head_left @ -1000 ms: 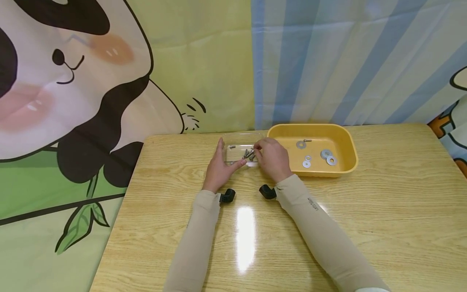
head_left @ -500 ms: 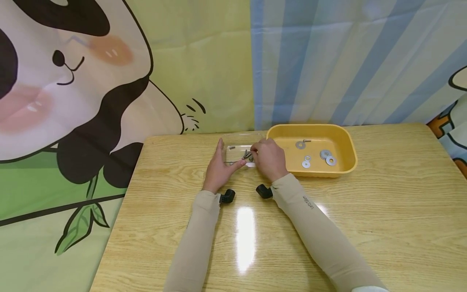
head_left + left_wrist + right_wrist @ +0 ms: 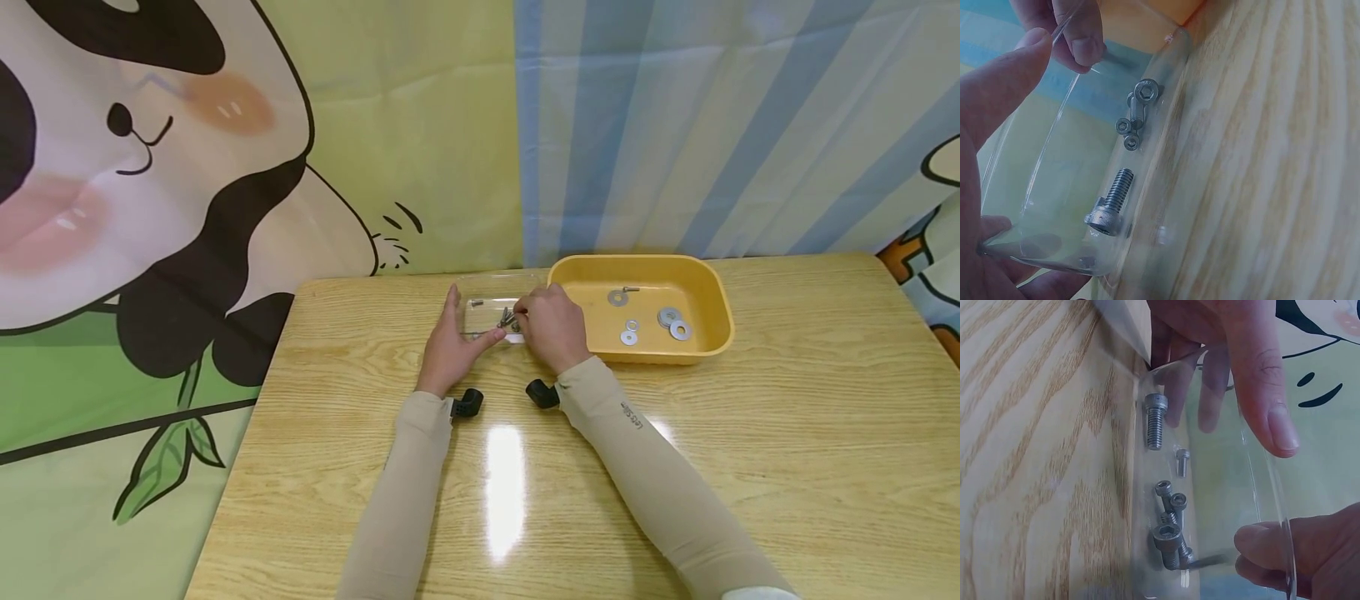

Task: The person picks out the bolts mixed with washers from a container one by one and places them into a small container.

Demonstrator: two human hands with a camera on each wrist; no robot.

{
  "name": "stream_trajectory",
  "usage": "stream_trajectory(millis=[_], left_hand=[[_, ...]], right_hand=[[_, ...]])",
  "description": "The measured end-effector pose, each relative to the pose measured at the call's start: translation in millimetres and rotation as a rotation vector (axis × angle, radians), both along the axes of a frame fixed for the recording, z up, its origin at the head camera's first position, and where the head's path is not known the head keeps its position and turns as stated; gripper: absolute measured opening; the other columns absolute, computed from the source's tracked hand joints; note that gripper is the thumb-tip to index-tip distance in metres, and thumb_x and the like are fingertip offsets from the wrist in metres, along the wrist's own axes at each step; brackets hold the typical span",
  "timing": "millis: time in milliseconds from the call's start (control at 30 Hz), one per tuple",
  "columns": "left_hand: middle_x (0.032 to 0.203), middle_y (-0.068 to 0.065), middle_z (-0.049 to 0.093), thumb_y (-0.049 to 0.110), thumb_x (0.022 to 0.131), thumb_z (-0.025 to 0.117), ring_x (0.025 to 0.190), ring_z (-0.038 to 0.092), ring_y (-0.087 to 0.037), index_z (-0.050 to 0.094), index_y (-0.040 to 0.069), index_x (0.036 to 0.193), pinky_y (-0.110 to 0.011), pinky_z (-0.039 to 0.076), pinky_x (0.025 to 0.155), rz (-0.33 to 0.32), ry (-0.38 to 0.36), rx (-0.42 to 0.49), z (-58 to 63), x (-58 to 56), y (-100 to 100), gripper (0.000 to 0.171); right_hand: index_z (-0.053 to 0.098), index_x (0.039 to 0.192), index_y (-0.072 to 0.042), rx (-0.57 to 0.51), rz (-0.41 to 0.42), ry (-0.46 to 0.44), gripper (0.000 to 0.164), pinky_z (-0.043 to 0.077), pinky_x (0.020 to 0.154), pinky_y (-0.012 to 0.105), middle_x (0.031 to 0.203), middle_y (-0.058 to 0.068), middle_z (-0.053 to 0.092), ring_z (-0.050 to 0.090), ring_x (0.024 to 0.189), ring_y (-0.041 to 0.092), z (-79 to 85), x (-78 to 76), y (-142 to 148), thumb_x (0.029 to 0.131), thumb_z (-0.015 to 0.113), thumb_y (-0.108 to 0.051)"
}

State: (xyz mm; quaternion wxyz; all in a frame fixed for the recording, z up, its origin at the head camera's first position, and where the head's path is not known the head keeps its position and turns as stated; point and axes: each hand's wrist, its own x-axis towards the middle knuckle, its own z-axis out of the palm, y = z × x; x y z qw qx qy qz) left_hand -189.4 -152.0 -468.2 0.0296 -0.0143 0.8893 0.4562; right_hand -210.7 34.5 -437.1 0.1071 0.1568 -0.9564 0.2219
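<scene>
A clear plastic box point(image 3: 487, 310) holds several metal socket head screws point(image 3: 1168, 537), most of them clustered at the right end. A larger socket head screw point(image 3: 1110, 209) and a small one point(image 3: 1182, 462) lie apart from them, toward the left end. My left hand point(image 3: 452, 346) grips the box at its left end, the thumb over the near wall and the fingers along the side. My right hand point(image 3: 555, 327) reaches in over the right end. Its thumb and forefinger pinch a dark, blurred screw point(image 3: 1210, 560) beside the cluster; its head is not clear.
A yellow tray point(image 3: 660, 357) stands just right of the clear box. Inside it lie several flat washers point(image 3: 669, 317) and one small screw point(image 3: 632, 289). Both containers sit near the far edge of the wooden table point(image 3: 315, 467), with a printed curtain point(image 3: 420, 167) behind.
My right hand has moved slightly left inside the box, then nearly stopped, its fingertips at the screw cluster. The left hand keeps its place on the box.
</scene>
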Motion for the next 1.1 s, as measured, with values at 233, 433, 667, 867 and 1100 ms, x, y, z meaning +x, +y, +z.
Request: stream_trajectory(millis=[233, 433, 667, 867, 1100], left_hand=[[0.165, -0.006, 0.024, 0.061, 0.081, 0.076, 0.146, 0.034, -0.030, -0.006, 0.037, 0.161, -0.055, 0.029, 0.117, -0.004, -0.002, -0.009, 0.7, -0.9, 0.4, 0.117], [0.165, -0.006, 0.024, 0.059, 0.081, 0.078, 0.146, 0.033, -0.030, -0.005, 0.037, 0.161, -0.056, 0.028, 0.116, -0.002, -0.004, 0.008, 1.3, -0.7, 1.0, 0.116], [0.165, -0.007, 0.025, 0.057, 0.081, 0.078, 0.145, 0.034, -0.033, -0.003, 0.034, 0.162, -0.057, 0.028, 0.116, 0.001, 0.006, 0.003, 1.3, -1.4, 1.4, 0.117], [0.165, -0.007, 0.024, 0.058, 0.080, 0.079, 0.146, 0.033, -0.033, -0.003, 0.035, 0.162, -0.058, 0.028, 0.116, 0.001, 0.005, 0.005, -0.3, -2.7, 0.8, 0.118], [0.165, -0.006, 0.023, 0.058, 0.081, 0.078, 0.146, 0.033, -0.034, -0.003, 0.034, 0.162, -0.058, 0.029, 0.116, 0.003, 0.004, -0.006, -0.3, -1.3, 1.0, 0.116]], right_hand=[[0.081, 0.094, -0.013, -0.024, -0.003, 0.002, 0.010, 0.057, 0.064, 0.044, 0.095, 0.004, 0.074, 0.058, 0.084, 0.025, 2.5, 0.5, 2.5, 0.093, 0.073, -0.018], [0.080, 0.099, -0.011, -0.073, -0.011, -0.018, 0.012, 0.057, 0.070, 0.046, 0.104, 0.006, 0.074, 0.064, 0.095, 0.027, 7.9, 2.9, 9.3, 0.094, 0.071, -0.018], [0.077, 0.103, -0.008, -0.116, -0.028, 0.000, 0.016, 0.057, 0.073, 0.048, 0.103, 0.008, 0.073, 0.065, 0.098, 0.029, 13.1, 4.7, 21.8, 0.096, 0.068, -0.018], [0.077, 0.106, -0.007, -0.142, -0.042, 0.037, 0.017, 0.057, 0.076, 0.049, 0.108, 0.011, 0.072, 0.065, 0.103, 0.031, 14.9, 7.7, 30.9, 0.096, 0.068, -0.018], [0.076, 0.105, -0.006, -0.131, -0.038, 0.071, 0.016, 0.057, 0.070, 0.049, 0.107, 0.012, 0.071, 0.065, 0.101, 0.033, 15.9, 11.7, 40.5, 0.095, 0.069, -0.017]])
